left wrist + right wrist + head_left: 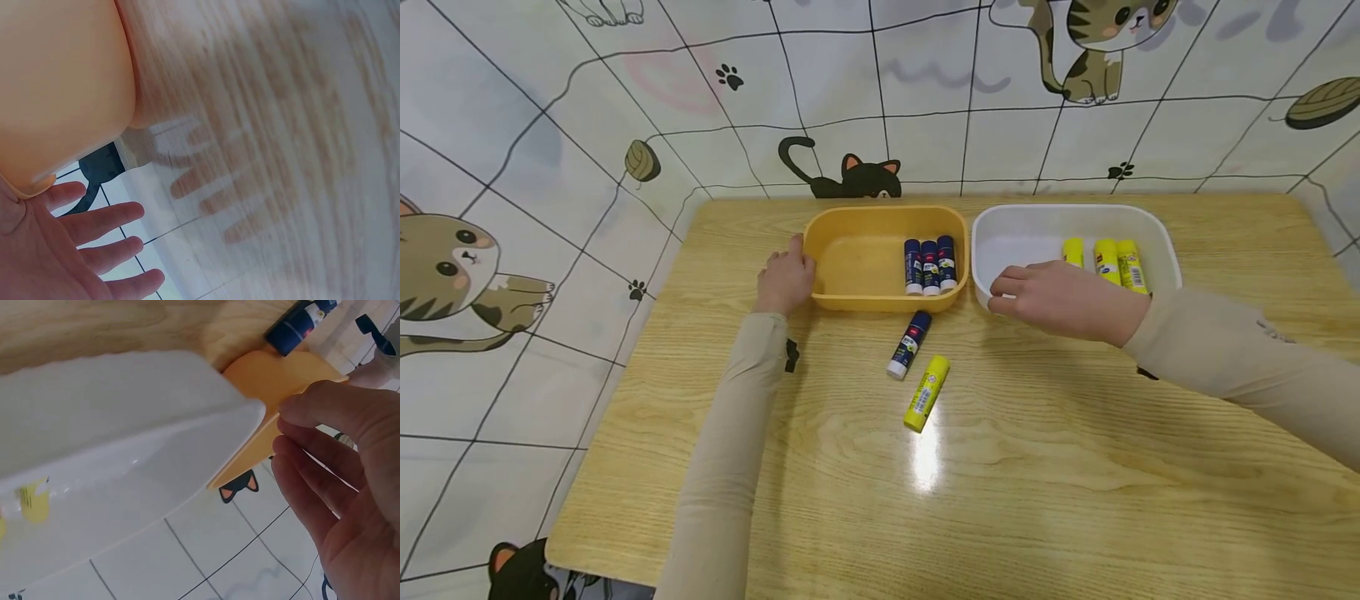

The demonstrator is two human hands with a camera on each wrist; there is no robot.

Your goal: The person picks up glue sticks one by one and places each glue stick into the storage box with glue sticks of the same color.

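Note:
At the left end of an orange plastic bin [857,260], my left hand [785,279] touches the rim. Its fingers [106,223] reach out fairly straight in the left wrist view. My right hand [1063,300] hovers over the front left part of a white bin [1022,236]. Loosely bent and holding nothing, it shows thumb and fingertips close together in the right wrist view. Three blue glue sticks [929,265] lie in the orange bin, and three yellow glue sticks [1107,258] in the white one. A blue glue stick [908,346] and a yellow glue stick [927,393] lie on the table in front.
Both bins stand side by side near the back edge of a wood-grain table [1037,492]. Behind and to the left are tiled walls [925,150] with cat drawings. My right forearm [1247,358] crosses the table's right side.

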